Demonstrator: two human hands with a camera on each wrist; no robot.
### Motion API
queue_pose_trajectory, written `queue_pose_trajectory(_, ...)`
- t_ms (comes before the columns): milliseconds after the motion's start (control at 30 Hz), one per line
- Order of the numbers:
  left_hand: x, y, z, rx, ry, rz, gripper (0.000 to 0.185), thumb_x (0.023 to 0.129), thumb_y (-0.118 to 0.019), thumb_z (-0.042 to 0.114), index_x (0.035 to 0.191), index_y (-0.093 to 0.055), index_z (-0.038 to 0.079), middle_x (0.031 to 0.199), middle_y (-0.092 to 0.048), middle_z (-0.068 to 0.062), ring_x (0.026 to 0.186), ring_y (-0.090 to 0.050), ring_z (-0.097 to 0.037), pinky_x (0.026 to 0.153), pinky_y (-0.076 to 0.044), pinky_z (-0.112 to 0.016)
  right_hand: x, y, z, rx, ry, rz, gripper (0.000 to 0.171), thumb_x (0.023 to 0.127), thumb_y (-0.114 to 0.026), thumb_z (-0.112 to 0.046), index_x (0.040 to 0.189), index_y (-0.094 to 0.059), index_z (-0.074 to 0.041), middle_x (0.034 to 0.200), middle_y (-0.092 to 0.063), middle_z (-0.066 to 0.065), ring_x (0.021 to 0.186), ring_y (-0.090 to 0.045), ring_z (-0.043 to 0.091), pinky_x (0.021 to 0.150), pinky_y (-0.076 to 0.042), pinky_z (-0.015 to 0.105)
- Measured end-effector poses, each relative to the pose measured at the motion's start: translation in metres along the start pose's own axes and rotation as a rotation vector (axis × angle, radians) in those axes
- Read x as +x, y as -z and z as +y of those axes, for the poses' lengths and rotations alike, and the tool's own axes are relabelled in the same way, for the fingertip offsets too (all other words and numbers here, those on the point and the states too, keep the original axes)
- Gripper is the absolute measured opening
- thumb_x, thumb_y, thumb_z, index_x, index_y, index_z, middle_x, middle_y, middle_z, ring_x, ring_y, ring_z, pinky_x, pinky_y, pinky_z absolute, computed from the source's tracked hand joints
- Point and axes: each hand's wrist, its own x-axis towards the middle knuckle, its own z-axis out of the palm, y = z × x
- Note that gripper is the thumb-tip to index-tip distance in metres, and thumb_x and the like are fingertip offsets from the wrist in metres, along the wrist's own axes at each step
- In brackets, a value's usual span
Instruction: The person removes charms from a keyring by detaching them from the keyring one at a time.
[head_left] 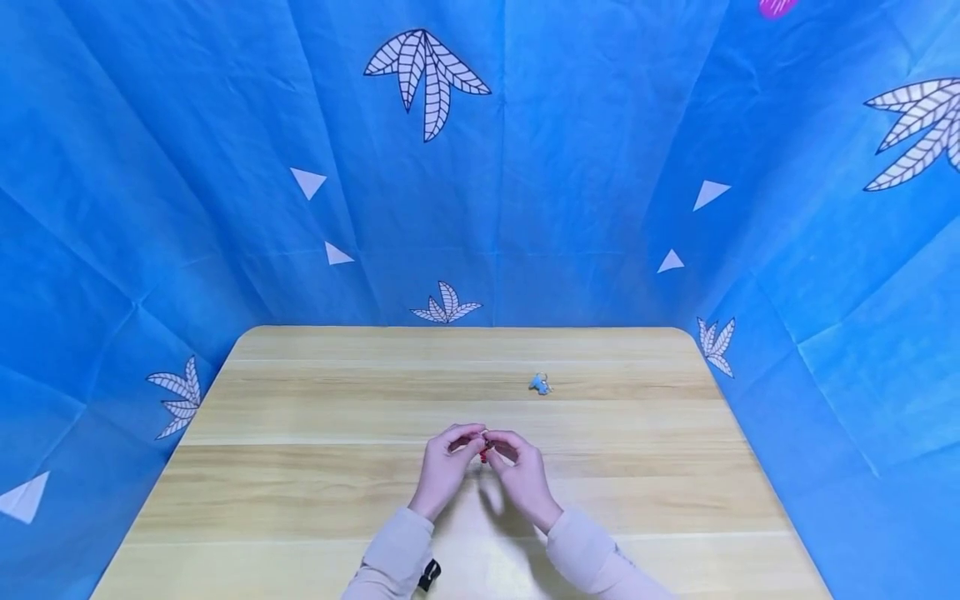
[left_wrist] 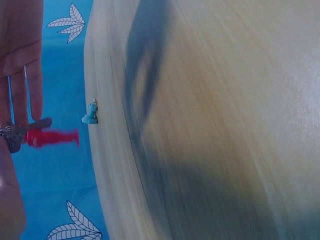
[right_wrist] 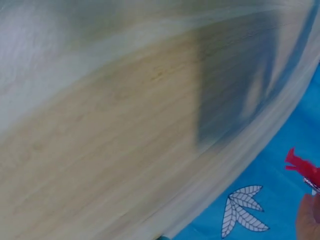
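Both left hand (head_left: 441, 473) and right hand (head_left: 527, 477) at lower centre of the head view, facing each other with fingertips nearly meeting. Clamped between thumb and forefinger from each side, small red charm (head_left: 483, 457), held over the table (head_left: 285, 500) at lower centre; exact contact of each fingertip partly hidden, so cannot tell it further. In the left wrist view, same red charm at left edge, lying sideways and slightly blurred, with dark metal fitting (left_wrist: 17, 134) at its left end; right hand above it with some fingers straight, left hand below. In the right wrist view, red once more at the right edge, cut off by the frame, just above a fingertip.

Small blue charm (head_left: 540, 384) with thin metal ring (head_left: 542, 376) on the table, right of centre, beyond the hands and well apart from both; near the far table edge, left of centre, in the left wrist view. Pale sleeves (head_left: 397, 550) at bottom of the head view, with small black piece (head_left: 430, 575) beside the left one, too partial to identify. Soft shadows (head_left: 512, 518) on pale wood near the hands. Behind and on both sides, blue cloth (head_left: 585, 167) with white leaf prints (head_left: 426, 79), white triangles (head_left: 307, 182) and one pink spot (head_left: 777, 7) at upper right
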Motion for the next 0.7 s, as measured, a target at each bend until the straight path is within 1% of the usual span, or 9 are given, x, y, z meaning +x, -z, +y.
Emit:
queue_pose_trajectory(67,-0.002,-0.001,0.004,0.017,-0.025,-0.021,0.023,0.084,-0.059,-0.003,0.107,-0.062,-0.007,0.101,-0.063,-0.02,0.096,-0.062,-0.027,0.081,-0.053,-0.02,0.0,0.001,0.0,0.016,-0.02,-0.009,0.025,0.082,-0.06,0.005,0.107,-0.061,0.003,0.108,-0.064,0.02,0.099,-0.062,0.033,0.089,-0.052,0.029)
queue_pose_trajectory(167,-0.003,-0.001,0.004,0.019,-0.038,-0.046,0.023,0.087,-0.052,-0.007,0.107,-0.061,-0.01,0.101,-0.062,-0.022,0.094,-0.063,-0.03,0.082,-0.054,-0.025,0.0,0.002,0.001,0.005,-0.051,-0.018,0.023,0.082,-0.06,0.004,0.105,-0.062,0.003,0.105,-0.065,0.02,0.096,-0.063,0.032,0.087,-0.053,0.026)
queue_pose_trajectory(200,-0.003,-0.001,0.004,0.026,-0.035,-0.051,0.023,0.087,-0.05,-0.008,0.107,-0.061,-0.01,0.101,-0.062,-0.022,0.092,-0.063,-0.03,0.081,-0.055,-0.027,0.001,0.002,0.006,0.008,-0.058,-0.022,0.023,0.082,-0.061,0.003,0.105,-0.062,0.002,0.105,-0.065,0.018,0.096,-0.064,0.03,0.086,-0.052,0.025)
queue_pose_trajectory(267,-0.003,0.0,0.004,0.058,-0.047,-0.054,0.024,0.086,-0.049,-0.01,0.106,-0.062,-0.009,0.1,-0.063,-0.021,0.09,-0.064,-0.03,0.08,-0.055,-0.028,0.001,0.003,0.009,0.003,-0.061,-0.034,0.023,0.081,-0.063,0.0,0.104,-0.063,0.0,0.104,-0.066,0.016,0.094,-0.064,0.027,0.085,-0.052,0.022)
queue_pose_trajectory(367,-0.004,0.001,0.002,0.139,-0.111,-0.047,0.023,0.084,-0.052,-0.011,0.103,-0.064,-0.006,0.099,-0.065,-0.016,0.089,-0.064,-0.029,0.079,-0.055,-0.026,0.001,0.004,0.009,0.001,-0.067,-0.056,0.024,0.08,-0.065,-0.002,0.104,-0.063,0.0,0.101,-0.067,0.016,0.091,-0.065,0.024,0.083,-0.052,0.019)
queue_pose_trajectory(467,-0.001,0.002,-0.011,0.184,-0.198,-0.032,0.021,0.082,-0.057,-0.011,0.1,-0.066,-0.005,0.097,-0.064,-0.014,0.09,-0.063,-0.029,0.079,-0.055,-0.024,0.001,0.005,0.01,-0.001,-0.07,-0.08,0.024,0.08,-0.065,-0.003,0.104,-0.063,0.001,0.099,-0.067,0.016,0.089,-0.065,0.023,0.081,-0.052,0.017)
queue_pose_trajectory(600,0.005,0.004,-0.029,0.237,-0.296,-0.009,0.019,0.079,-0.063,-0.008,0.094,-0.069,0.0,0.093,-0.064,-0.007,0.085,-0.063,-0.025,0.073,-0.056,-0.022,0.002,0.005,0.01,0.005,-0.081,-0.111,0.023,0.081,-0.064,-0.003,0.103,-0.063,0.002,0.099,-0.066,0.017,0.09,-0.064,0.024,0.08,-0.052,0.016)
queue_pose_trajectory(700,0.008,0.007,-0.033,0.307,-0.383,0.007,0.016,0.077,-0.067,-0.005,0.089,-0.07,0.006,0.089,-0.065,-0.001,0.08,-0.064,-0.019,0.07,-0.056,-0.02,0.002,0.005,0.009,0.018,-0.086,-0.139,0.023,0.081,-0.063,-0.002,0.104,-0.062,0.003,0.101,-0.066,0.017,0.091,-0.064,0.023,0.081,-0.052,0.017)
